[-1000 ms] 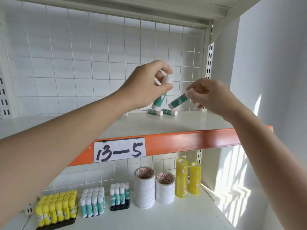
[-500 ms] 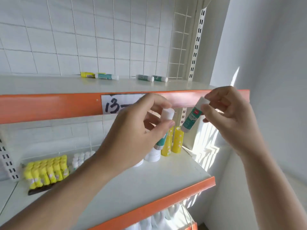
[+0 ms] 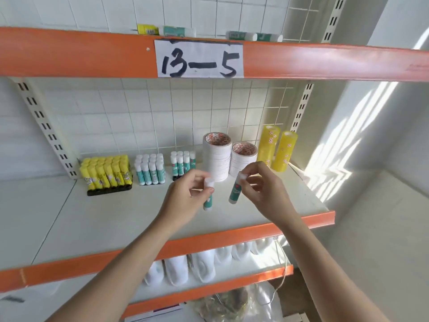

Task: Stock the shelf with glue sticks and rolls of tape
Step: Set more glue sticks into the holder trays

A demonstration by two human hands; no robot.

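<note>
My left hand (image 3: 185, 198) pinches the white cap of a teal glue stick (image 3: 208, 201) that hangs upright above the middle shelf (image 3: 104, 217). My right hand (image 3: 264, 191) pinches the cap of a second teal glue stick (image 3: 235, 193), slightly tilted, just right of the first. Behind them on the shelf stand a tray of yellow glue sticks (image 3: 105, 173), two groups of teal glue sticks (image 3: 151, 169) (image 3: 182, 162), two stacks of white tape rolls (image 3: 217, 156) (image 3: 243, 159) and two yellow tape stacks (image 3: 269, 146) (image 3: 284, 149).
The upper shelf with the orange edge and the label 13-5 (image 3: 199, 59) holds several glue sticks lying on their sides (image 3: 178, 31) (image 3: 253, 36). White items (image 3: 185, 268) fill the shelf below. A white wall (image 3: 383, 159) closes the right side.
Both hands have come down from the upper shelf to the middle shelf, each carrying a teal glue stick. The view has tilted downward.
</note>
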